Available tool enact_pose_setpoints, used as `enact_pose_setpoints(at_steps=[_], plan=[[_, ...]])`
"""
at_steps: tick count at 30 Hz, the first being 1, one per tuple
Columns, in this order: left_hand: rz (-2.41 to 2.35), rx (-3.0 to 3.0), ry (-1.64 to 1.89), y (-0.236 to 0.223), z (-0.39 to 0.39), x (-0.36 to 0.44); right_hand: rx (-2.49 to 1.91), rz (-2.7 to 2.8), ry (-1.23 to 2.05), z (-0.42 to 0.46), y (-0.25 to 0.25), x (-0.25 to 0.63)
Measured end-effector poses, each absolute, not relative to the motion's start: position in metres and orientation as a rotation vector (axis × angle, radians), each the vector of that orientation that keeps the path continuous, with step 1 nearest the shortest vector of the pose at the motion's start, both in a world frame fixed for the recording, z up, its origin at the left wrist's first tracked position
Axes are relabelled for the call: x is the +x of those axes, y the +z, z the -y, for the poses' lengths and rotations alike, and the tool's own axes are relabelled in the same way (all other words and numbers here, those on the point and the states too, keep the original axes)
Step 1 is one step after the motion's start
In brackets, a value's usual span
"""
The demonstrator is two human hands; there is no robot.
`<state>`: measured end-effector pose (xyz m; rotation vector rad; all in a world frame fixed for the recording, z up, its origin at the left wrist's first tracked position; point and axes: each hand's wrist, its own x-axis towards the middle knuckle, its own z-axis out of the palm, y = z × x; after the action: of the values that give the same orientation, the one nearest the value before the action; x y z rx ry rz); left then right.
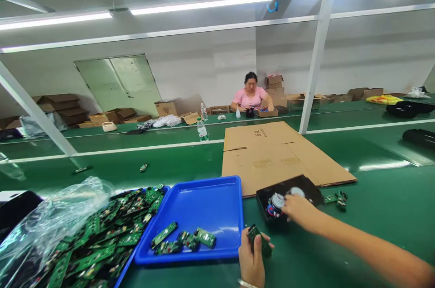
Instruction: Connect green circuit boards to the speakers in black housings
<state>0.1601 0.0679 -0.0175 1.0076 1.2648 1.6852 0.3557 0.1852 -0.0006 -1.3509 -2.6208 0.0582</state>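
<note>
My left hand (252, 258) is closed around a green circuit board (260, 240), just off the right front corner of a blue tray (210, 206). Several circuit boards (205, 237) lie in the front part of that tray. To the right, my right hand (297, 208) reaches into a black housing (268, 192) that holds round silver speakers (277, 200) with red and blue wires. Its fingertips are at the speaker on the left, and whether they grip anything is hidden.
At left, a heap of circuit boards (112, 233) fills another blue tray, partly under clear plastic (68, 215). Flattened cardboard (261, 156) lies behind the housing. Loose boards (340, 199) sit right of it. A bottle (201, 130) stands farther back. A person (250, 97) sits across the bench.
</note>
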Motion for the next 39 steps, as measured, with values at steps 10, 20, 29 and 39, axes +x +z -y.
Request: enact_pose_setpoints(at_steps=[10,20,29,39], plan=[[-0.987,0.649,1.333,0.015,-0.062,0.152,-1.311,2.723,0.317,-0.063,-0.007,0.375],[-0.793,0.586,1.286,0.025,-0.068,0.141,-0.919,2.042,0.84,-0.052,0.061,0.384],[-0.911,0.629,1.273,0.018,-0.067,0.141,-0.971,1.315,1.739,-0.074,0.051,0.305],[-0.763,0.74,1.208,0.022,-0.063,0.132,-1.04,1.788,0.592,-0.065,0.042,0.298]])
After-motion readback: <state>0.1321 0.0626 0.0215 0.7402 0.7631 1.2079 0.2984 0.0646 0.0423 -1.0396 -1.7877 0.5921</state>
